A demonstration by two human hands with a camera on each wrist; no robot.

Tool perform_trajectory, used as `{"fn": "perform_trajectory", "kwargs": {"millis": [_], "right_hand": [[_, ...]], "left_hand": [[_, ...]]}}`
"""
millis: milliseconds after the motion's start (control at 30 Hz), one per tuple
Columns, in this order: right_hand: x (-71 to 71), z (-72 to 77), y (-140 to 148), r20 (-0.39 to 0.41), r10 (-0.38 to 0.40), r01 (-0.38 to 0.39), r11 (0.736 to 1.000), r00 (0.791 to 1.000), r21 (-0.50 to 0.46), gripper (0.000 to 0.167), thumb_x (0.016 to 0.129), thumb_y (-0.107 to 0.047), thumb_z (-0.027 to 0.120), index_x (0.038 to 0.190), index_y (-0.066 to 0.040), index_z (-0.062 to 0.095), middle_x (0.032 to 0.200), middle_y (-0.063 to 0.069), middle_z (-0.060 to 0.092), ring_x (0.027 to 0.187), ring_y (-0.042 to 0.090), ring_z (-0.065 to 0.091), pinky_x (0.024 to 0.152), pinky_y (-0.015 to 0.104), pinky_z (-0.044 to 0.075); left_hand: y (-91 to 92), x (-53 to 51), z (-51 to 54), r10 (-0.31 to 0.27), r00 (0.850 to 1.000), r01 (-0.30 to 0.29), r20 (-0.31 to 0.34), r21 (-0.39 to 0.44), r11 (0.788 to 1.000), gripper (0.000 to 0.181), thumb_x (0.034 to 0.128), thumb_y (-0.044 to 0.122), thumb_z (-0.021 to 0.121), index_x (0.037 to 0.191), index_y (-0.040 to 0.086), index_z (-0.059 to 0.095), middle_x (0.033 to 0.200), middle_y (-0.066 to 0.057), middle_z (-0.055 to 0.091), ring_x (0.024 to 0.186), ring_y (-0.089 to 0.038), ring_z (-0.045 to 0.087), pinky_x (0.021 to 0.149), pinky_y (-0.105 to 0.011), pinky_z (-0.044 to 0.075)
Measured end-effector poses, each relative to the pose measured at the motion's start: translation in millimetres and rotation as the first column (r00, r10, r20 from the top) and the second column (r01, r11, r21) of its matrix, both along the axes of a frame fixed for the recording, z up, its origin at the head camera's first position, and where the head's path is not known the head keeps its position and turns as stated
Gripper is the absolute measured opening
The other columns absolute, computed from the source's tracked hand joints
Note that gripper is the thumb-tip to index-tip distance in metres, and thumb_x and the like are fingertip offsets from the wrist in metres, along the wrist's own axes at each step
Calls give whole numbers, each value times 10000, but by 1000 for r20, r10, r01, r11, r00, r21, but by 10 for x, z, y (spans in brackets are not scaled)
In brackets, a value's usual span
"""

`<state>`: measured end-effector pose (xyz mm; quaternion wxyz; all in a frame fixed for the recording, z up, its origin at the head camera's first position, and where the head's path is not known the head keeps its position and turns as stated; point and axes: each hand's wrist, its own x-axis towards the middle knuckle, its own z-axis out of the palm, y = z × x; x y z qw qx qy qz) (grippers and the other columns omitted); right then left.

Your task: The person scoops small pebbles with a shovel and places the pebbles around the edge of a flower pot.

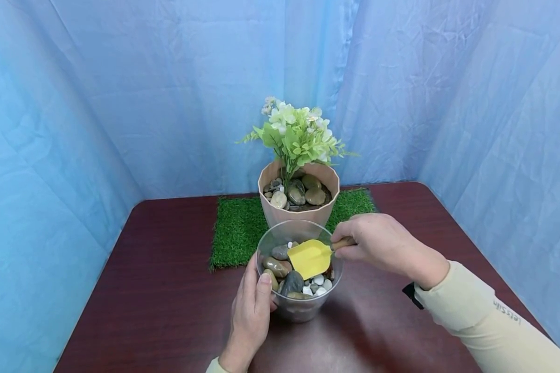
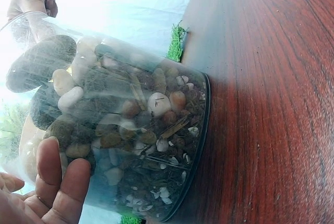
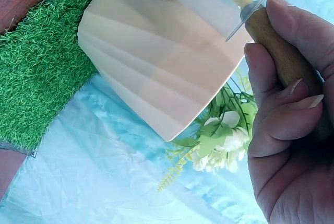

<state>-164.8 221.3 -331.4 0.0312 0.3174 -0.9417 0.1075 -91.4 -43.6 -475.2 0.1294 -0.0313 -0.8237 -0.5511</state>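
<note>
A clear plastic tub (image 1: 297,311) holds large and small pebbles. My left hand (image 1: 252,311) grips its left side, the thumb at the rim. Two fingertips press the tub's wall (image 2: 112,174) in the left wrist view, where soil, bark bits and white stones show low inside. My right hand (image 1: 382,246) holds a small garden shovel by its wooden handle (image 3: 279,51). Its yellow blade (image 1: 310,258) lies tilted inside the tub's mouth, over the pebbles. Whether the blade touches the stones, I cannot tell.
Just behind the tub stands a beige faceted flowerpot (image 1: 299,213) with stones and a white-flowered plant (image 1: 301,129). It sits on a green turf mat (image 1: 237,233) on the dark red wooden table (image 1: 158,290). Blue curtains (image 1: 191,103) hang around the table's back and sides.
</note>
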Motion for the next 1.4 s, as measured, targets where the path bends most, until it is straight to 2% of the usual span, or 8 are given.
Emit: {"fn": "perform_trajectory", "kwargs": {"millis": [433,633,833,1033,1400], "right_hand": [[-44,31,68,97,-17,22,998,995,-53,189,856,-216,858,935,-364,771,863,-285,664,722,-62,581,688,265,523],[-52,25,89,177,2,13,996,984,-86,175,857,-246,867,952,-361,776,885,-274,696,785,-92,647,725,257,552],[-53,19,98,200,17,3,995,980,-100,151,863,-257,864,958,-340,779,897,-256,706,803,-84,660,734,255,558],[-64,9,119,269,30,13,988,963,-154,147,863,-259,871,966,-320,786,930,-222,733,833,-68,697,737,237,571],[-106,-59,100,279,78,-21,980,957,-200,141,859,-255,874,967,-300,794,941,-212,736,848,-64,703,748,235,576]], "left_hand": [[-1,-7,-11,-8,1000,8,-21,15,1000,528,1129,294,441,1645,278,328,1053,-21,602,628,-23,600,642,-253,520],[1,-9,-1,-16,1000,17,-24,21,1000,527,1128,288,441,1643,258,336,1045,-21,600,635,-27,599,639,-255,517],[1,-6,5,-12,1000,13,-18,10,1000,531,1129,296,441,1646,242,333,1029,-12,598,637,-29,599,643,-254,515],[4,-7,1,-10,1000,10,-12,7,1000,532,1128,296,443,1646,240,331,1020,-11,595,637,-26,600,641,-252,519],[4,-11,-8,-12,1000,11,-21,-2,1000,531,1129,291,430,1647,235,326,1122,-49,621,646,-30,603,649,-258,514]]}}
